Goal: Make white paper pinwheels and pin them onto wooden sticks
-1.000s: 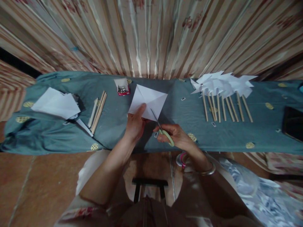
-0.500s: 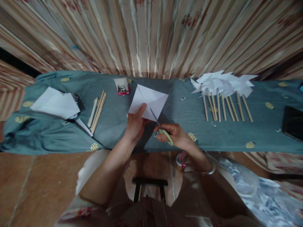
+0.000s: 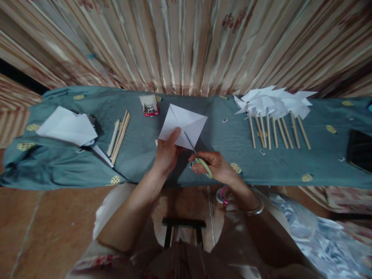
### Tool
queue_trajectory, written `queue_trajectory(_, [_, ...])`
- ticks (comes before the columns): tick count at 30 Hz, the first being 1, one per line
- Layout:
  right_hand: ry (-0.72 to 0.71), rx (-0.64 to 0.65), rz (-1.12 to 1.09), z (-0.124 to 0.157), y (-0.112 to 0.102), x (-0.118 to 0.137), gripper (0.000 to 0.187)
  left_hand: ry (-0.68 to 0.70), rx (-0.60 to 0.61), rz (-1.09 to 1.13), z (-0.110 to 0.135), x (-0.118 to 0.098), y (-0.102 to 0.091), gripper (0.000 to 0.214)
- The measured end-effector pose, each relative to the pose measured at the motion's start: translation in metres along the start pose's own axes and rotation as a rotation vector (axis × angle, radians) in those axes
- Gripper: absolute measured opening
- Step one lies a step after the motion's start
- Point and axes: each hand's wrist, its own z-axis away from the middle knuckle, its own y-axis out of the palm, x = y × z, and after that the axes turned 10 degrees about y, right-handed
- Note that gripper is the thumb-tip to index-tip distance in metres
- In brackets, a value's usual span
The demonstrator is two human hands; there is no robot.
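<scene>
My left hand [image 3: 167, 152] grips a white square sheet of paper [image 3: 192, 123] by its lower left side, thumb on top and the other fingers hidden beneath. Crease lines cross the sheet from corner to corner. In my right hand [image 3: 213, 164] is a pair of scissors [image 3: 205, 166] with pale green handles. Their blade lies over the paper's lower corner, along a crease, its tip pointing toward the middle of the sheet. How far the paper is cut there I cannot tell.
Paper pinwheels [image 3: 270, 102] on wooden sticks lie at the right, with a dark object [image 3: 360, 151] beyond. Left of the paper are an open red-and-white box of metal pins [image 3: 150, 106], loose sticks [image 3: 121, 137] and white paper sheets [image 3: 68, 126]. A green cloth [image 3: 139, 155] covers the table.
Almost nothing differs. The view has shifted very slightly; both hands, the paper and the scissors keep the same positions relative to each other.
</scene>
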Motion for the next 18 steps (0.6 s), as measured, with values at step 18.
queue_trajectory(18, [-0.029, -0.038, 0.003, -0.0007, 0.0013, 0.0009, 0.044, -0.009, 0.002, -0.018, 0.0006, -0.0010, 0.0011, 0.011])
